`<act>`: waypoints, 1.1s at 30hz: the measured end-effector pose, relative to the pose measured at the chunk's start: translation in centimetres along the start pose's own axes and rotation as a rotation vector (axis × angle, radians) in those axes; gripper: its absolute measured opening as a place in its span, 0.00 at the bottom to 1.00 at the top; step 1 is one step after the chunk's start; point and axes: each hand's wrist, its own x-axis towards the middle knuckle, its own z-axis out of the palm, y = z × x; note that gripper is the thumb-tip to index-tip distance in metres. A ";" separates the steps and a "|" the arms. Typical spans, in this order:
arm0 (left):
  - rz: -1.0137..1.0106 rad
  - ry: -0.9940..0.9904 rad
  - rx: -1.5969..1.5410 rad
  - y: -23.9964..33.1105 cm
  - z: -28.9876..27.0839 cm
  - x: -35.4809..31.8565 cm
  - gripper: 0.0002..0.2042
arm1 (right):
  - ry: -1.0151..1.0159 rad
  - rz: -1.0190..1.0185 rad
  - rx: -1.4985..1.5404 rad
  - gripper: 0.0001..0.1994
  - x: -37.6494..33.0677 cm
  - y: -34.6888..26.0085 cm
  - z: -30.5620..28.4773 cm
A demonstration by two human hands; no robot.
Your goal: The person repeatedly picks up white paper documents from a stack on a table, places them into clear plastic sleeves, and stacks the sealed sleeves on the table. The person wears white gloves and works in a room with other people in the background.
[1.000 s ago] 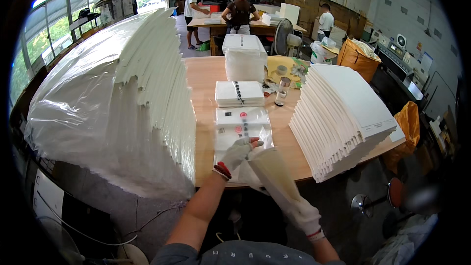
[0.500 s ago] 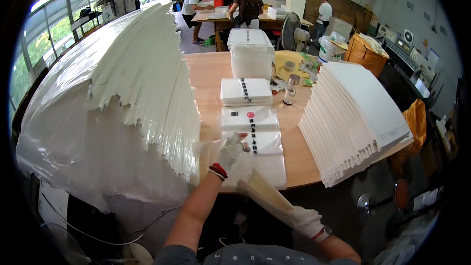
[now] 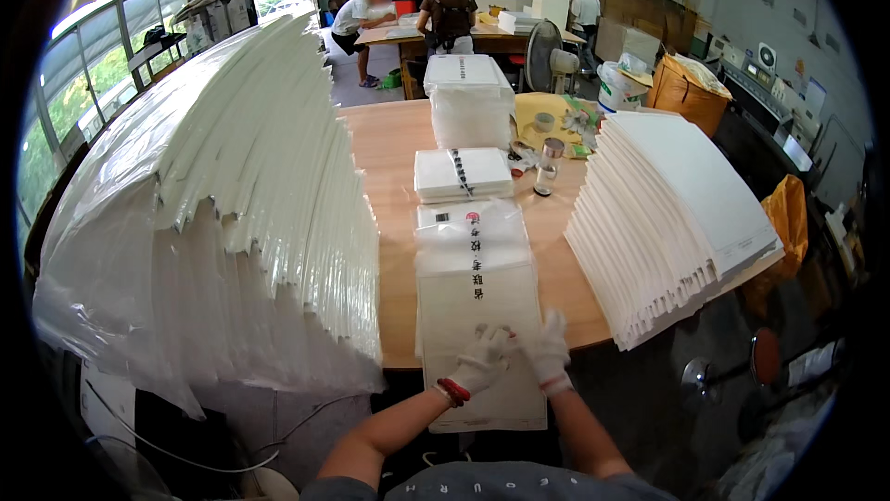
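A flat cream sheet or thin stack of paper (image 3: 482, 408) lies lengthwise in front of me, its near end past the table edge. Its far part appears to be inside a clear plastic bag (image 3: 436, 249) with dark lettering and a red round mark. On top of the paper rests my left hand (image 3: 482, 359), in a white glove with some bare fingertips and a red band at the wrist. My right hand (image 3: 551, 353), also gloved, is along the paper's right edge with its fingers stretched away from me. Neither hand visibly grips anything.
A tall, leaning pile of plastic bags (image 3: 250, 177) fills the left side. Fanned white sheets (image 3: 667, 195) are stacked at the right. Beyond the bag are smaller packed stacks (image 3: 462, 175), a glass bottle (image 3: 549, 167) and a fan (image 3: 547, 56). Several people work farther back.
The paper has gone from my right hand, at lower right, to lying along the bag. My left hand came back toward me from the bag; my right moved up and left to the paper's edge.
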 end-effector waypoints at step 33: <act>-0.581 0.122 -0.254 6.8 -5.1 -22.7 0.01 | -0.677 -0.011 0.101 0.21 -19.5 4.6 -15.3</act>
